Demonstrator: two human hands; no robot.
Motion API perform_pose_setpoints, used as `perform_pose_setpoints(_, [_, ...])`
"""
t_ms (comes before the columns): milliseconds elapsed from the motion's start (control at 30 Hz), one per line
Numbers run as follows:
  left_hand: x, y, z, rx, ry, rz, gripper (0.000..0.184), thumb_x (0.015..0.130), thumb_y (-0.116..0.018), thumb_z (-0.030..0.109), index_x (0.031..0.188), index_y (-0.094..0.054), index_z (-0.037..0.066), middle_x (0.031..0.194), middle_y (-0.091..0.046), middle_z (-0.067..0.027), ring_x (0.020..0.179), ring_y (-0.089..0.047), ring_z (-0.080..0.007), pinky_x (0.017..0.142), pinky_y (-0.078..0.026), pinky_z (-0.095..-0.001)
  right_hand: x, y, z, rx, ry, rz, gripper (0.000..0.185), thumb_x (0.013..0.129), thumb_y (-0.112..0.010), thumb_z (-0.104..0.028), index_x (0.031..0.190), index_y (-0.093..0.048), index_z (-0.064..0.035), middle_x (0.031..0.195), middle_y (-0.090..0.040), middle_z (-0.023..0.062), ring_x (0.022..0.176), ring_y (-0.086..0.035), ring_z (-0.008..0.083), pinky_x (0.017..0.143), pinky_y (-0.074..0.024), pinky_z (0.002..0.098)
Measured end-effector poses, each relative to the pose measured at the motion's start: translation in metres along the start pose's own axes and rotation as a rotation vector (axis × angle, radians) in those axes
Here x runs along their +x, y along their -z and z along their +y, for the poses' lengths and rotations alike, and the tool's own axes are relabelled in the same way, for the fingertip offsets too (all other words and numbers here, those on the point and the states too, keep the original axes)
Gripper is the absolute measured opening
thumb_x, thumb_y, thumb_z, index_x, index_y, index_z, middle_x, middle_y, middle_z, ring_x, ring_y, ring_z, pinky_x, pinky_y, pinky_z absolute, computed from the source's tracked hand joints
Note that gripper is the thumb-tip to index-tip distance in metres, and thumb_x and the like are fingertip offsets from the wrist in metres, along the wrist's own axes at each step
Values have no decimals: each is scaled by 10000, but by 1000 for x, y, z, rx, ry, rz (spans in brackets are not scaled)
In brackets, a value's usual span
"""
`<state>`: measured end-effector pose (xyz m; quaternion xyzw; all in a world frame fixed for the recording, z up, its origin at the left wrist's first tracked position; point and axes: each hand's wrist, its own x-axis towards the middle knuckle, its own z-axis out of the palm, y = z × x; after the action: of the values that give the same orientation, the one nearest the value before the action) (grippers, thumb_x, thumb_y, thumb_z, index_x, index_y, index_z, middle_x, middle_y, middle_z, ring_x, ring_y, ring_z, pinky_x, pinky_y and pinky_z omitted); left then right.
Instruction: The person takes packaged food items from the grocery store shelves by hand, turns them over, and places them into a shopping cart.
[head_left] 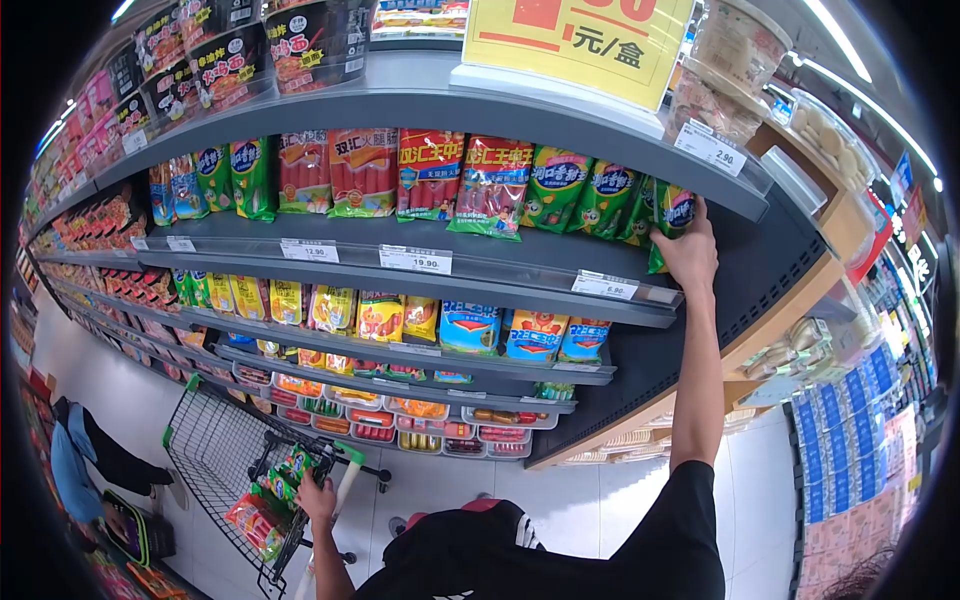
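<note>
My right hand [692, 248] is closed round the edge of a green sausage packet [672, 212] at the right end of the upper shelf. More green packets [607, 194] stand in a row to its left, followed by red sausage packs [492, 180]. Low on the left, my left hand [318, 498] is at the handle end of a shopping cart [205, 450], its fingers curled on a green packet [290, 475]. A red and clear sausage pack [257, 525] lies in the cart beside it.
Price tags line the shelf edge [500, 277], with lower shelves of yellow and blue packs [470, 327] beneath. A yellow price sign [575, 45] stands above. At the left, a person in blue [75, 470] is near the cart. Stacked blue packs [845, 430] stand right.
</note>
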<state>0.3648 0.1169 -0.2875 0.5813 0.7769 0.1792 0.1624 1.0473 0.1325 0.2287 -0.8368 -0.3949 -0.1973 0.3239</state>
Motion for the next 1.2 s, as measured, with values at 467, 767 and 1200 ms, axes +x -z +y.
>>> perform_pose_setpoints(467, [-36, 47, 92, -534, -244, -34, 409, 925, -698, 127, 1311, -632, 9, 1288, -658, -166, 1179, -648, -305, 989, -520, -427, -107, 71, -31, 626, 220, -346, 892, 770, -815, -156, 1528, -415, 93, 1330, -656, 199, 1201, -636, 211, 1058, -494, 358])
perform_pose_setpoints(767, [-105, 134, 261, -1275, -341, -837, 446, 1058, -634, 247, 1407, -570, -24, 1190, -725, -108, 1050, -708, -186, 882, -570, -334, -320, -50, -99, 773, 197, -902, 1072, 712, -917, -226, 1583, -348, 35, 1388, -610, 262, 1307, -611, 343, 1083, -488, 423])
perform_pose_setpoints(1200, [-100, 151, 241, -1322, -154, -773, 363, 1000, -727, 130, 1310, -623, -27, 1125, -737, -60, 971, -687, -93, 847, -578, -286, -396, -80, -87, 1261, -288, -1325, 457, 1008, -691, -77, 1421, -512, 8, 1116, -714, 65, 960, -655, 96, 847, -522, 271])
